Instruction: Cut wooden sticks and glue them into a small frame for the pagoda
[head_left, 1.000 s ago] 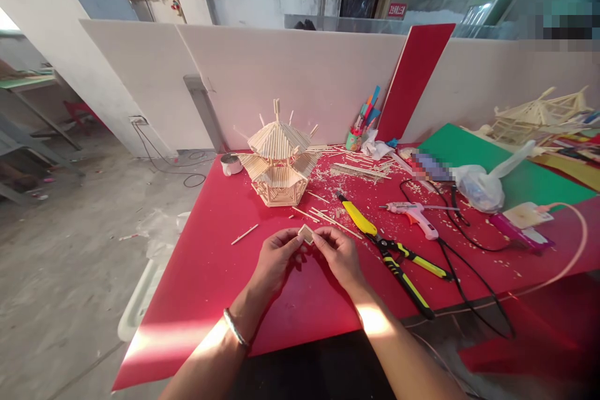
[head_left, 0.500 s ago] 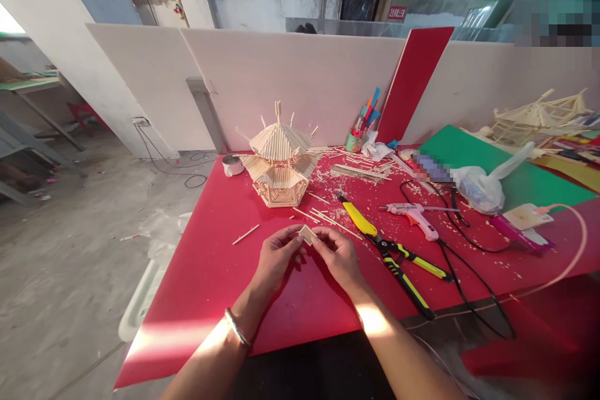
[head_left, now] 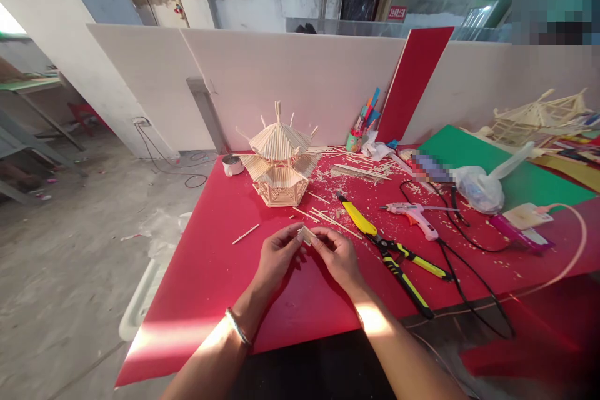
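Between my fingertips is a small frame of wooden sticks [head_left: 307, 235], held over the red tabletop [head_left: 309, 300]. My left hand [head_left: 277, 254] pinches its left side, and my right hand [head_left: 336, 254] grips the right side. Fingers cover part of the frame, so its full shape is hard to make out. Just beyond the hands stands a pavilion model [head_left: 281, 162] built of thin wooden sticks, with a two-tiered roof. Loose sticks [head_left: 328, 217] lie in front of it, and a single stick [head_left: 245, 234] rests to its left.
Right of my hands lie a yellow utility knife [head_left: 359, 215], yellow-black pliers [head_left: 398, 265] and a pink glue gun [head_left: 417, 215] with a black cord. A white cup [head_left: 232, 165] stands by the model. Farther back are a pen holder [head_left: 354, 140] and a green board [head_left: 462, 147].
The small stick frame has tilted slightly between my fingers. Both hands stay in nearly the same place, and the things on the table have not moved.
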`<state>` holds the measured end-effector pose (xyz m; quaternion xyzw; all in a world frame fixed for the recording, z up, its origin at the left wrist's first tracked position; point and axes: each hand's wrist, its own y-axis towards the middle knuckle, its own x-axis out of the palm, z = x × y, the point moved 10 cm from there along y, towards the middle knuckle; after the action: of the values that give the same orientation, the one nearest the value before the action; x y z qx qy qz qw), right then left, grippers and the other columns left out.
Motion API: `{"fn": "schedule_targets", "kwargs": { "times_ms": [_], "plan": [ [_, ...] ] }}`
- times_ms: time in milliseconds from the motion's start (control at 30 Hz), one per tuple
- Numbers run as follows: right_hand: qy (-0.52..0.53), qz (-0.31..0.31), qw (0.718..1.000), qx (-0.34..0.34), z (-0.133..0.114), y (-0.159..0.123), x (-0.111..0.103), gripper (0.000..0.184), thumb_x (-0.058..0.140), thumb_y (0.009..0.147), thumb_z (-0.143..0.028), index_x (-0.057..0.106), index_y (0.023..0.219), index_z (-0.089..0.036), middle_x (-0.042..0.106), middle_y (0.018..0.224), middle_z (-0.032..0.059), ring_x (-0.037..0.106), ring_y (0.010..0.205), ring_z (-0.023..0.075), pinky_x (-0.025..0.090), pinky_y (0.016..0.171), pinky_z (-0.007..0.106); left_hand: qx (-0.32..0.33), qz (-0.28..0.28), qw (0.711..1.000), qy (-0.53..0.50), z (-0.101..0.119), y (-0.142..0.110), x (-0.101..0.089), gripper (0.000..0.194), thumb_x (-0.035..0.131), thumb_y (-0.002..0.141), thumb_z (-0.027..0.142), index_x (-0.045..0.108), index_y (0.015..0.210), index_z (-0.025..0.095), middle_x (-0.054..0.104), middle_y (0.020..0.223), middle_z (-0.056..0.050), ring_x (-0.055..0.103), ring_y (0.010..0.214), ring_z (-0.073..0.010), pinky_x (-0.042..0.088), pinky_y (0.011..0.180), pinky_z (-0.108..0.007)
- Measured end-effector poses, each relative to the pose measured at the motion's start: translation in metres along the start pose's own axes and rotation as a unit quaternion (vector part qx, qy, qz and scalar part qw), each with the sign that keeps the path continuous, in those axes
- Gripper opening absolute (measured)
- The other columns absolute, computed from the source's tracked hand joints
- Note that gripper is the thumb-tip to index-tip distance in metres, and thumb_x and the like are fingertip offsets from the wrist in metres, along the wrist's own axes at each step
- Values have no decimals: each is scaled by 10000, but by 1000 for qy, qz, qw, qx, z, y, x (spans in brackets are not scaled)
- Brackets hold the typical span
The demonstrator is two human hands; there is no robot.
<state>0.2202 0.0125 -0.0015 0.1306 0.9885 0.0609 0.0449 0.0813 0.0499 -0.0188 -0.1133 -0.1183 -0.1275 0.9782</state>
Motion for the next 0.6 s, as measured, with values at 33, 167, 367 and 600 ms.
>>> {"fn": "schedule_targets", "kwargs": {
  "times_ms": [33, 167, 367, 600],
  "plan": [
    [-1, 0, 1000, 1, 1, 0, 0, 291, 638, 840, -484, 723, 948, -228, 751, 868, 29, 685, 773, 186, 545, 703, 280, -4, -2, 1000, -14, 0, 0, 1, 502, 836, 678, 382, 712, 1097, 135, 670, 633, -10, 567, 468, -99, 441, 455, -206],
    [0, 6, 1000, 2, 3, 2, 1, 277, 661, 825, -501, 727, 900, -243, 750, 849, 15, 680, 757, 179, 535, 699, 272, -26, -6, 997, -74, -4, -1, 5, 339, 869, 646, 338, 719, 876, 138, 657, 646, 6, 525, 471, -61, 411, 451, -175],
    [-9, -16, 1000, -13, -4, 0, 8, 253, 668, 832, -482, 736, 899, -247, 764, 865, 20, 699, 787, 196, 543, 710, 290, -23, -8, 990, -141, -2, -2, 10, 287, 878, 640, 302, 701, 791, 133, 703, 749, -33, 640, 680, -117, 532, 679, -233],
    [-146, 0, 985, -89, -26, -18, -8, 229, 552, 930, -408, 726, 975, -265, 758, 979, 40, 702, 856, 197, 548, 754, 303, 4, -10, 996, -92, 5, -4, 7, 320, 838, 684, 371, 652, 819, 148, 709, 807, -45, 616, 552, -107, 481, 460, -203]
  ]
}}
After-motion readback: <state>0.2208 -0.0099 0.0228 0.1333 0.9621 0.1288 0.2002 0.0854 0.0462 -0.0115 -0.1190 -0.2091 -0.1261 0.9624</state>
